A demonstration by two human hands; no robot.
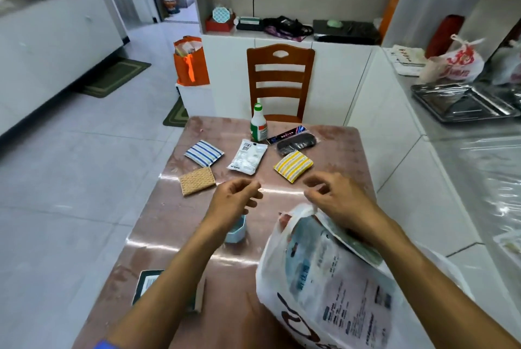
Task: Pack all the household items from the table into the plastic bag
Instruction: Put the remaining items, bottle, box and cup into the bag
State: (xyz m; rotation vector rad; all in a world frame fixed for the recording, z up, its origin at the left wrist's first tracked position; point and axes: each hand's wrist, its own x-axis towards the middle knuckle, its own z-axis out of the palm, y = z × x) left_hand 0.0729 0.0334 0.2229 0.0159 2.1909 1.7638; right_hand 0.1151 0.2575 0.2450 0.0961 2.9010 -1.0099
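From the head view, the plastic bag [332, 272] lies slumped on the near right part of the desk [180, 219], printed side up, its mouth turned toward the middle of the desk. That suits packing: the opening faces the goods, so each one can be drawn straight in.

The right hand [338, 199] hovers just above the bag's rim. Its fingers [313, 180] are loosely curled and seem to hold nothing, though whether the lower ones catch the rim I cannot tell. The left hand [234, 202] hangs in the air near the desk's centre, fingers [252, 187] also loosely bent and empty, probably poised to reach for the first item.

The household items are spread across the far half, all apart from the bag: a blue striped pad [203, 152], a tan sponge [196, 180], a white sachet [247, 156], a yellow striped pad [293, 165], a green-capped bottle [258, 123] standing upright, a dark flat box [286, 133] and a black pouch [296, 145] just beside it. A small pale blue cup [236, 231] sits under the left wrist, and a dark-edged card [146, 283] lies at the near left, partly hidden by the forearm.

Nothing looks packed yet, though the bag's inside is hidden. The nearest pieces, the sponge and yellow pad, seem the easiest to take first.
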